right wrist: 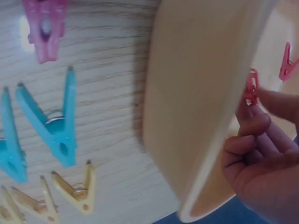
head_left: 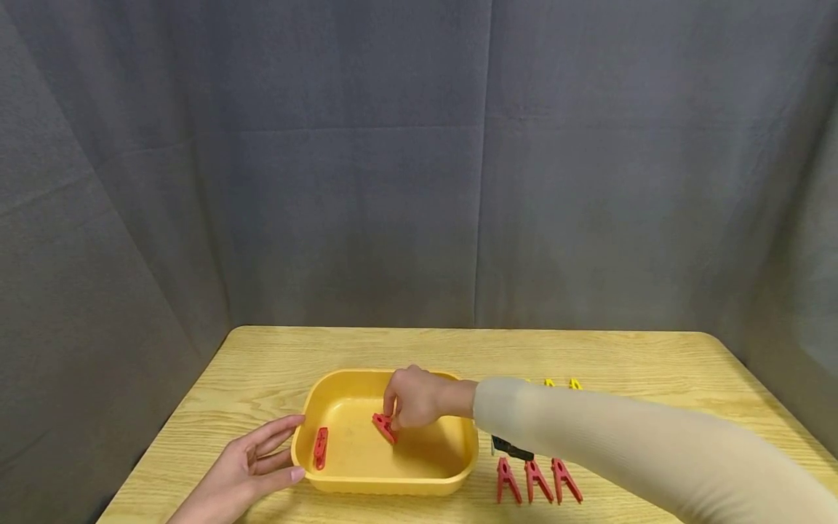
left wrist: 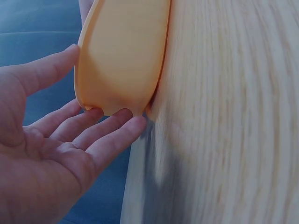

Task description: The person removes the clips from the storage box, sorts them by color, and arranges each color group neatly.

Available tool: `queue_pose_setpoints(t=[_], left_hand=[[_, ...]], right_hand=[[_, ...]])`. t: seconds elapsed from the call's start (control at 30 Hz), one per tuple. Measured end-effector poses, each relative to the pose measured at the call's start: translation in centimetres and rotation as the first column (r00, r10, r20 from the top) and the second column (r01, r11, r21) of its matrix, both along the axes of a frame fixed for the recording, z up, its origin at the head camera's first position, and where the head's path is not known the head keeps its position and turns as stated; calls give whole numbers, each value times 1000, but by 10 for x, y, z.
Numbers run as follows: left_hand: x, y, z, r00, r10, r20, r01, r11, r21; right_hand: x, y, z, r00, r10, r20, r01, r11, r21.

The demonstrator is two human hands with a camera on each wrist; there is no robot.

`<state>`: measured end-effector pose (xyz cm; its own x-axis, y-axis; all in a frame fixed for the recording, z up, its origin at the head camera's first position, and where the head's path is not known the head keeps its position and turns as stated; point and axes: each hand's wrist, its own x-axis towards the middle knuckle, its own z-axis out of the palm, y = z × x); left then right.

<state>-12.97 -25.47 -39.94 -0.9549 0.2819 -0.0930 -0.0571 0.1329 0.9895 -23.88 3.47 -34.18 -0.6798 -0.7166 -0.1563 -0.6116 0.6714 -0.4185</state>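
A yellow plastic basin (head_left: 386,486) stands on the wooden table. Inside it, my right hand (head_left: 417,397) pinches a red clothespin (head_left: 382,426) between thumb and fingers, low over the basin floor. The right wrist view shows this clothespin partly behind the basin's wall. Another red clothespin (head_left: 321,447) lies in the basin near its left end. At that left end, my left hand (head_left: 252,466) touches the outside with its fingertips, fingers and thumb spread and fairly straight. The left wrist view shows the fingertips of the left hand (left wrist: 60,135) against the basin wall.
Three red clothespins (head_left: 531,471) lie in a row right of the basin. Yellow clothespins (head_left: 575,384) lie farther back, partly behind the right sleeve (head_left: 609,429). Blue clothespins (right wrist: 63,140) appear in the right wrist view. Grey curtains (head_left: 353,218) surround the table.
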Motion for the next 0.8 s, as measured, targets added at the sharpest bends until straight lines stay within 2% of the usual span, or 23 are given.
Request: queue_pose_setpoints(t=[0.17,0.47,0.6,0.8], left_hand=[[-1,0,1,1000,-9,0,9,1000,11],[-1,1,0,1000,-1,-14,1,1000,-10],[-1,1,-1,1000,-1,-11,1,1000,-6],[-2,1,0,1000,-7,9,7,1000,24]], right_hand=[[0,8,-7,997,-6,73,9,999,-38],[1,6,-23,994,-44,101,55,993,-107],[5,6,-25,983,-114,146,136,979,-151],[10,5,-29,943,-223,248,281,932,-228]])
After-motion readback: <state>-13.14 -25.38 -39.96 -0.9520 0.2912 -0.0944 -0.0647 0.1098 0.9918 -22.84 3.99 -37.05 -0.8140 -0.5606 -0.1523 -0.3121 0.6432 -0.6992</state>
